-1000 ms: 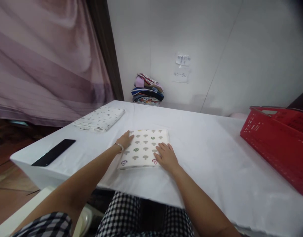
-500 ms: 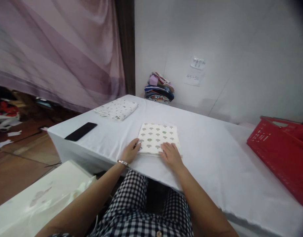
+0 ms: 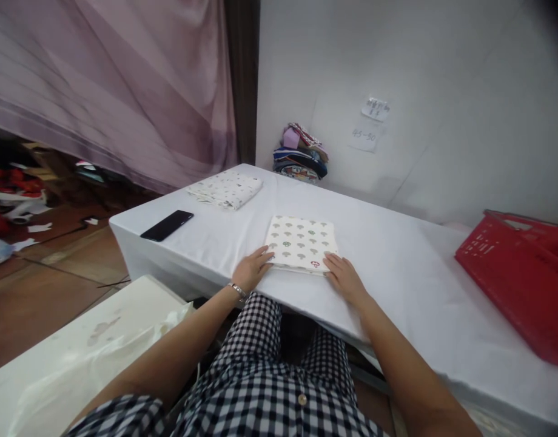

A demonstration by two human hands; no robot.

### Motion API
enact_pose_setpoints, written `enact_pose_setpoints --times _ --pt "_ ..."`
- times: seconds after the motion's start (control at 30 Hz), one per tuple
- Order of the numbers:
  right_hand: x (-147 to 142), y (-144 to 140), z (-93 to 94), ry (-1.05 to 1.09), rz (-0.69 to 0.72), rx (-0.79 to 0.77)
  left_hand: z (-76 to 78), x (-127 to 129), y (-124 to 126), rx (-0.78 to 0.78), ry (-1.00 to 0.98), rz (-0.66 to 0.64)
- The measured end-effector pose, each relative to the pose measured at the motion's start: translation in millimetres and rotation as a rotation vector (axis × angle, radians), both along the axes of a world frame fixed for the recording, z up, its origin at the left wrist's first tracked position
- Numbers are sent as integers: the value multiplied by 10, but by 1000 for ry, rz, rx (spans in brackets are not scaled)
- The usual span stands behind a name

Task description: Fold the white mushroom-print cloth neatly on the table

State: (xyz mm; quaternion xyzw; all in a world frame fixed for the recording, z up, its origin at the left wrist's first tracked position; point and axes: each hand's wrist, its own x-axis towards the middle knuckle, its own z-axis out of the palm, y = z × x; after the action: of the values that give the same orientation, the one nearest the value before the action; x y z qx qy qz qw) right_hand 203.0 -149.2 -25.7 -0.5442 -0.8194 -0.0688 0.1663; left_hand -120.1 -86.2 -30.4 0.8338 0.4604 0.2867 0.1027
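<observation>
A folded white cloth (image 3: 301, 243) with grey mushroom shapes and a few green and red motifs lies flat in front of me. At its near left corner rests my left hand (image 3: 252, 269), fingers stretched out along the edge; a metal bracelet circles that wrist. My right hand (image 3: 346, 278) touches the near right corner with its fingers extended and laid flat. Both hands are open, and their thumbs are hard to make out.
A white-covered table (image 3: 388, 267) carries a second folded printed cloth (image 3: 227, 188), a black phone (image 3: 167, 226) and a red plastic basket (image 3: 515, 273). A fabric pile (image 3: 301, 155) stands behind the far edge. To my left is a white surface (image 3: 119, 321).
My right hand has slid right from the cloth's near edge to its near right corner, uncovering a red motif. The left hand stays at the left corner. The camera view has shifted slightly.
</observation>
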Motion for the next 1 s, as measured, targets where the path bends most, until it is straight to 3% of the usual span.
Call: enact_pose_setpoints --times 0.17,0.4,0.6,1.0 --pt "88 -20 -24 -7 -16 -25 -3 -31 14 105 112 0" --pt "-163 -49 103 -50 -45 63 67 120 -63 256 101 -60" --pt "-295 25 62 29 23 119 116 331 8 296 83 -164" --pt "-300 77 -39 122 20 180 91 402 15 297 42 -109"
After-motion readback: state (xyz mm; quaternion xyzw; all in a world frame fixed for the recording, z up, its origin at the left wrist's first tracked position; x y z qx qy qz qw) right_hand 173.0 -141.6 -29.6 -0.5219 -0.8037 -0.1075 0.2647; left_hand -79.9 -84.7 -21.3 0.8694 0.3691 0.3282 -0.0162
